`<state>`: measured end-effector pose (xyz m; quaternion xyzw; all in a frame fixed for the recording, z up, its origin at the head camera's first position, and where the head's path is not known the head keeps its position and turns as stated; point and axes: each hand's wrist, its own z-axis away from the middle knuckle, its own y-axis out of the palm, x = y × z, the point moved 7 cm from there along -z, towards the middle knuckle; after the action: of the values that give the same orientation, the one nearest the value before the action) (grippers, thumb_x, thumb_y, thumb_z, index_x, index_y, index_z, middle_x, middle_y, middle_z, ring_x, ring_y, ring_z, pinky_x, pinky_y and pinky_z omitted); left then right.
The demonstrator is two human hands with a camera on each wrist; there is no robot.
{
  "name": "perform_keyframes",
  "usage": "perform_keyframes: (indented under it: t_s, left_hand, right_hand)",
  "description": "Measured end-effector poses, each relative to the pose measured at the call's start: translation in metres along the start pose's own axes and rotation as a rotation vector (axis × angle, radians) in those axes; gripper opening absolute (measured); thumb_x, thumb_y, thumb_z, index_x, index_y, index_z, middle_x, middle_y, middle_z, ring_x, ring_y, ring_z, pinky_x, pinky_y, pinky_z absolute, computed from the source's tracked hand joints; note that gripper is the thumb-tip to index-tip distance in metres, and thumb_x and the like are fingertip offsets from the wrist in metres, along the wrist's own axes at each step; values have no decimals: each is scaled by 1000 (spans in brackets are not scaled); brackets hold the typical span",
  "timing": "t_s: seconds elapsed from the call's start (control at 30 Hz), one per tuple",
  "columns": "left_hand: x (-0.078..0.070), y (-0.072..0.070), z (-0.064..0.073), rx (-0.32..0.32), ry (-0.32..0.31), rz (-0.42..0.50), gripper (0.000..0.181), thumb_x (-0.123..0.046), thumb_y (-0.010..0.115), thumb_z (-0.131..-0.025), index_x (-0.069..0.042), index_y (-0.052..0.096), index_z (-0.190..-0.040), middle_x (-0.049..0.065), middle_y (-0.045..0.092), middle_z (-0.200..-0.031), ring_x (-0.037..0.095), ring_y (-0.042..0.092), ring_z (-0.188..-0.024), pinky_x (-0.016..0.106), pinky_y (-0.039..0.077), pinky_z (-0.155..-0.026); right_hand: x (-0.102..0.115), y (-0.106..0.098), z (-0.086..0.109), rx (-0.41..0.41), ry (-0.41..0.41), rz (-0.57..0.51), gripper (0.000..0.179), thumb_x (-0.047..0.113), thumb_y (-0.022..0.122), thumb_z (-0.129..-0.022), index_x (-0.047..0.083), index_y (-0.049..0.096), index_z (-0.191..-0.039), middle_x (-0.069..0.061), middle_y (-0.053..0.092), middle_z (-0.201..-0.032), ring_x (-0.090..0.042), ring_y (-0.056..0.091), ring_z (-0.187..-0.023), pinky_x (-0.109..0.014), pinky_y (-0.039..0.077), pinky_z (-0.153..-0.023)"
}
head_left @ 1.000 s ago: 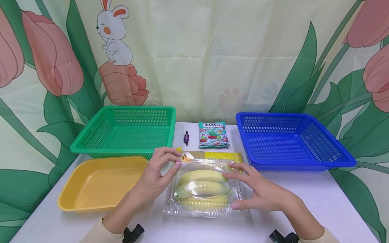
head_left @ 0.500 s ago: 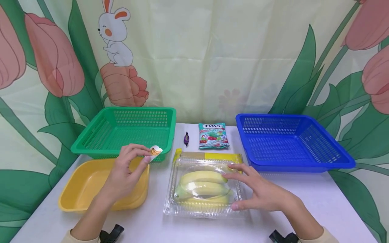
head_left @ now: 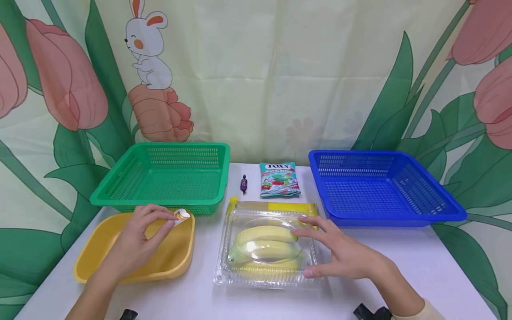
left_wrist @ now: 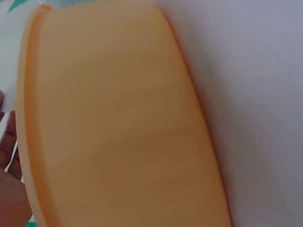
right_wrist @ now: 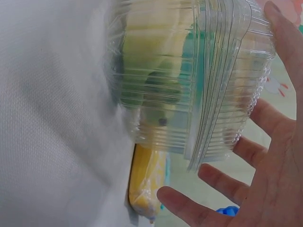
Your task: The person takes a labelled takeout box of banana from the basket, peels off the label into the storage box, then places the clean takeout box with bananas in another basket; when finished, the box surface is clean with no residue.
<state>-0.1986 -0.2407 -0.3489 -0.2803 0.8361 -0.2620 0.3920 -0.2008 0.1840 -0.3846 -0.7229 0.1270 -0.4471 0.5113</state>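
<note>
One label [head_left: 182, 214], apart from the clear box [head_left: 266, 280] but not yet set down, pinched by the left hand [head_left: 138, 238]; right hand [head_left: 342, 251], fingers extended, at the box's right side.

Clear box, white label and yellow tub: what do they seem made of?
Clear box: likely thin, glossy plastic; bananas show through, and its ribbed walls catch highlights.
White label: paper or plastic film; it looks thin and printed, too small to settle.
Yellow tub: probably moulded plastic, smooth with a slight sheen, evenly coloured.
</note>
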Motion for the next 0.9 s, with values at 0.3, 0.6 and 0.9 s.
perform_keyframes:
  t_s: [0.3, 0.6, 0.9]
  left_hand:
    - [15, -10, 14, 10, -42, -62, 29, -2, 77, -90, -28, 75, -103, -11, 65, -108, 7, 45, -107, 20, 36, -88]
    - [30, -8, 21, 63, -62, -151, 21, -9, 78, -91, -28, 75, -98, -12, 65, -103, 8, 47, -105, 20, 41, -87]
    - [44, -8, 24, 114, -92, -301, 13, -10, 79, -90, -21, 77, -95, -8, 66, -95, 21, 58, -95, 40, 52, -81]
  right_hand:
    - [1, 0, -2, 3, -7, -2, 74, 64, 76, -83, 40, 51, -149, 3, 32, -163, -39, 33, -146, -68, 45, -96]
    - [1, 0, -3, -13, -32, -9, 76, 63, 79, -81, 40, 53, -148, 2, 34, -162, -38, 32, -145, -66, 45, -97]
    - [0, -2, -1, -7, -4, -14, 75, 64, 78, -81, 42, 51, -147, 5, 32, -163, -38, 31, -145, -67, 45, -96]
